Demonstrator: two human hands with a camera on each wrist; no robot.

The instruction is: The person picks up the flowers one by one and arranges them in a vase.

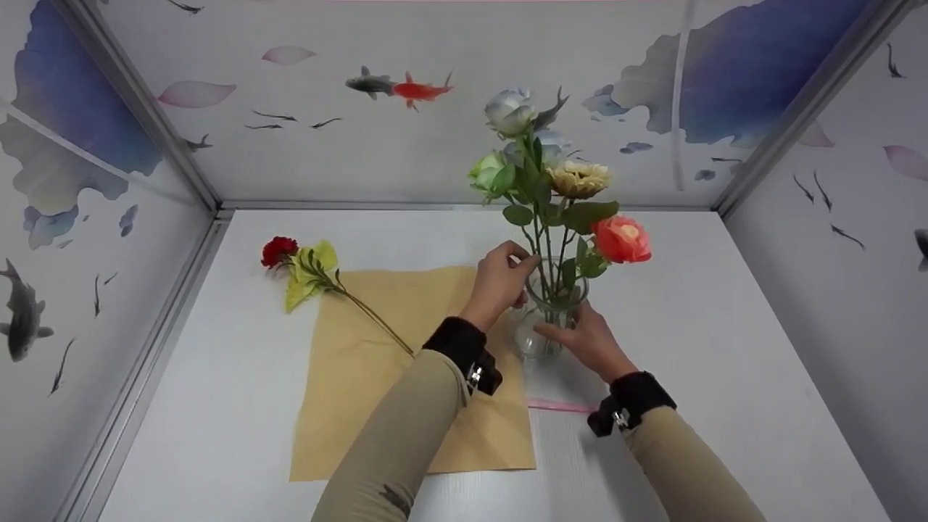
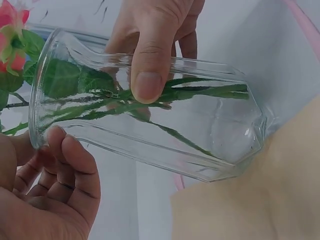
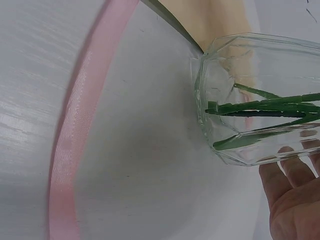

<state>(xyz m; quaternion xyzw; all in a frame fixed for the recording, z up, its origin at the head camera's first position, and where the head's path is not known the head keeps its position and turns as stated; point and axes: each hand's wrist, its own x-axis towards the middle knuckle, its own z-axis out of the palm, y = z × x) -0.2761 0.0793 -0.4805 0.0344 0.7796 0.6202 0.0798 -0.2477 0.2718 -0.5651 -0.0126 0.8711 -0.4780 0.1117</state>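
A clear glass vase (image 1: 533,337) with faceted sides stands upright on the white table. My right hand (image 1: 594,341) grips its body, the thumb across the near side in the left wrist view. At the rim, the curled fingers of my left hand (image 1: 499,279) pinch the glass. Artificial flowers rise from the vase: a pale blue rose (image 1: 510,112), a green rose (image 1: 491,175), a yellow sunflower (image 1: 580,179) and a coral flower (image 1: 622,238). Through the glass, green stems (image 3: 265,107) reach down close to the base.
Brown kraft paper (image 1: 370,435) lies left of the vase, partly under my left forearm. A red carnation (image 1: 279,251) and a yellow flower (image 1: 312,268) lie across its upper left edge. A pink ribbon (image 3: 75,145) stretches over the table before the vase. Patterned panels enclose the table.
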